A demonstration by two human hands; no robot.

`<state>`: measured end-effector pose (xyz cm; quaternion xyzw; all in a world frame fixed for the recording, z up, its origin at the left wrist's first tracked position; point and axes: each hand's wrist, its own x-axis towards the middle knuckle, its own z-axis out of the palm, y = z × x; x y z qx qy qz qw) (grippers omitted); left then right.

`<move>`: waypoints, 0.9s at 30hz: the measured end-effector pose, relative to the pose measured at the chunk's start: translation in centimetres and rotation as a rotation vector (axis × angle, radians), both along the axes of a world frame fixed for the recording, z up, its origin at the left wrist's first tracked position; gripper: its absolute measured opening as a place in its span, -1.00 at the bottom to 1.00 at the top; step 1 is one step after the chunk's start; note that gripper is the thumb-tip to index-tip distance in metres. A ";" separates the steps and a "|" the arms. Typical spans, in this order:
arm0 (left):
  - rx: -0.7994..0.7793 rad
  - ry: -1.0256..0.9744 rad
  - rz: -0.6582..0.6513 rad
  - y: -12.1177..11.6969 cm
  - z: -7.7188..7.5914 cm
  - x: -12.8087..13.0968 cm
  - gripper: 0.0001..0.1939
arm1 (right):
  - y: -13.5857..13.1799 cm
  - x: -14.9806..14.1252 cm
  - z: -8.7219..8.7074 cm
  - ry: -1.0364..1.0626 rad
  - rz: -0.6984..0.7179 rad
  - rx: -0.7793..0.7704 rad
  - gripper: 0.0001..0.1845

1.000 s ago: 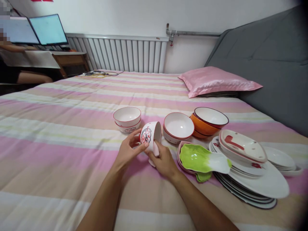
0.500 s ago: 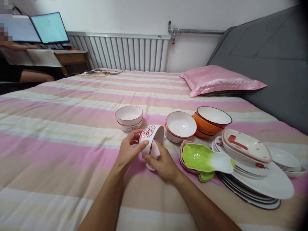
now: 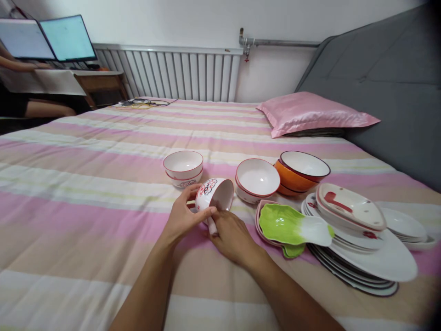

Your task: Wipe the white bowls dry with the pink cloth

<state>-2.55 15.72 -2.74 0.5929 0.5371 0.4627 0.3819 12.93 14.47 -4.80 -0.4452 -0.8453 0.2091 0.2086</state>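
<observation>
A white bowl with a red-and-black floral pattern is tilted on its side, its opening facing right. My left hand is closed around the bowl's left side, thumb near the rim. My right hand reaches to the bowl's lower rim with its fingers partly inside, bunched on a pale pinkish cloth. Most of the cloth is hidden by the hand. Behind the held bowl stand two stacked matching bowls. Another stack of red-rimmed white bowls is to its right.
Orange bowls are stacked further right. Nearer lie a green cabbage-shaped dish and a pile of plates with oval dishes on top. A pink pillow and cables lie on the striped bed. Someone sits at monitors.
My right hand has turned palm-down and moved lower at the bowl's rim, with less cloth showing. The bowl's opening has turned more toward me. The view has shifted slightly.
</observation>
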 end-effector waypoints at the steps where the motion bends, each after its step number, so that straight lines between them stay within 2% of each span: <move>1: -0.012 -0.009 -0.014 0.0 0.0 0.0 -0.33 | 0.0 0.0 0.1 -0.007 -0.013 -0.010 -0.66; 5: -0.089 -0.051 -0.031 0.0 -0.1 0.0 -0.26 | -0.2 0.1 0.0 -0.004 -0.052 -0.012 -0.65; 10: -0.151 -0.070 0.033 0.0 -0.3 0.1 -0.26 | -0.3 0.4 0.2 0.007 -0.072 -0.019 -0.50; 13: -0.169 -0.059 0.042 0.1 -0.3 0.1 -0.25 | -0.4 0.8 1.1 0.006 -0.091 -0.082 -0.41; 17: -0.168 -0.073 0.039 0.1 -0.3 -0.1 -0.24 | -0.6 1.5 2.8 0.043 -0.204 -0.124 -0.46; 20: -0.159 -0.091 0.022 0.2 -0.2 -0.3 -0.25 | -0.4 1.7 3.3 0.223 -0.252 0.012 -0.41; 23: -0.120 -0.100 -0.053 0.2 -0.2 -0.5 -0.25 | 0.0 1.5 2.6 0.364 -0.218 0.212 -0.37; 25: -0.090 -0.106 -0.097 0.3 -0.2 -0.6 -0.25 | 0.4 1.1 1.5 0.337 -0.177 0.280 -0.36; 27: -0.078 -0.102 -0.120 0.3 -0.2 -0.7 -0.26 | 0.6 0.6 0.4 0.236 -0.137 0.262 -0.37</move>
